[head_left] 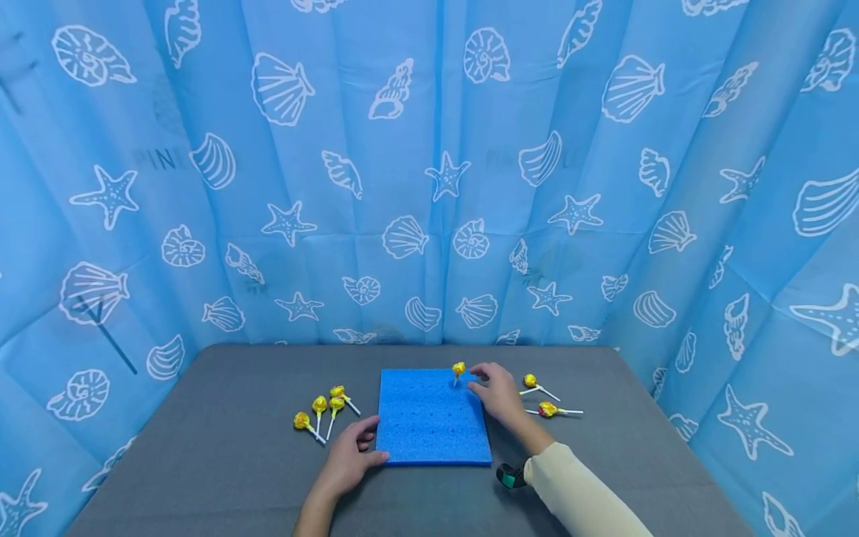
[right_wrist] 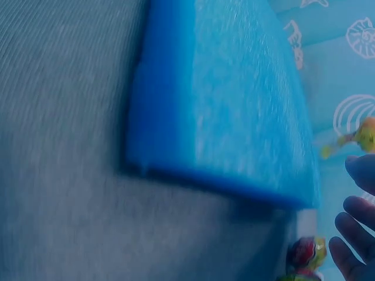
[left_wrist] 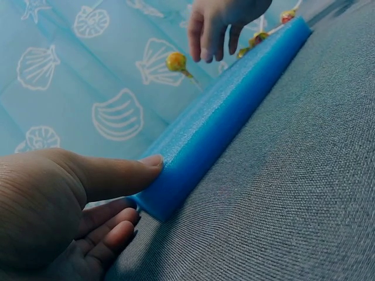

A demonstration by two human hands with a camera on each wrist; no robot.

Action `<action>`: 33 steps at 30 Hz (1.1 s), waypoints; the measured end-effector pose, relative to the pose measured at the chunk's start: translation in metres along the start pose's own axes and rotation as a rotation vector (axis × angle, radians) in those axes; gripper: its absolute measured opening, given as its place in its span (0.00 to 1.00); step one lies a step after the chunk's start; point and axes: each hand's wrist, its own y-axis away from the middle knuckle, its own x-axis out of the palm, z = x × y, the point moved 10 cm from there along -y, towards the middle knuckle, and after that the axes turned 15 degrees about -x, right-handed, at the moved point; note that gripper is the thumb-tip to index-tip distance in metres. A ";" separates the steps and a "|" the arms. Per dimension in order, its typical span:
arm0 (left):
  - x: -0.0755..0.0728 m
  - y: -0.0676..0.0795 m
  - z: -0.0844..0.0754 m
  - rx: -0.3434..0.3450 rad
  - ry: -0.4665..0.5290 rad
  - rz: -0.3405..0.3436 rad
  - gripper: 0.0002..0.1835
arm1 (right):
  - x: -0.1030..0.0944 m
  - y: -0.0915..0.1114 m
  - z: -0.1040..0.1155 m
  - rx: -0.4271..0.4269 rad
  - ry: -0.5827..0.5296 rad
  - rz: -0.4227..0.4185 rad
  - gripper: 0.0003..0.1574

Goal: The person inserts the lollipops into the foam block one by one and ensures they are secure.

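Note:
A blue foam block lies flat, with rows of small holes in its top. One yellow-wrapped lollipop stands upright by its stick near the block's far right corner. My right hand hovers just right of that lollipop, fingers spread and holding nothing; the right wrist view catches only fingertips at its edge. At the block's near left corner, my left hand rests with its thumb on the foam and its relaxed fingers by the left side.
Several yellow lollipops lie on the grey tabletop to the left. More lollipops lie right of the block, beyond the right forearm. Beside the right sleeve is a black and green item. A blue shell-print curtain hangs behind.

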 end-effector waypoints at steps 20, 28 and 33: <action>0.000 0.000 -0.001 0.002 -0.003 0.005 0.36 | -0.016 0.012 -0.032 0.026 0.103 0.043 0.12; 0.000 0.000 0.000 -0.006 0.001 0.001 0.36 | -0.022 0.018 -0.036 0.027 0.111 0.022 0.10; 0.000 0.001 -0.001 -0.003 -0.002 -0.002 0.36 | -0.024 0.022 -0.039 0.038 0.118 0.030 0.10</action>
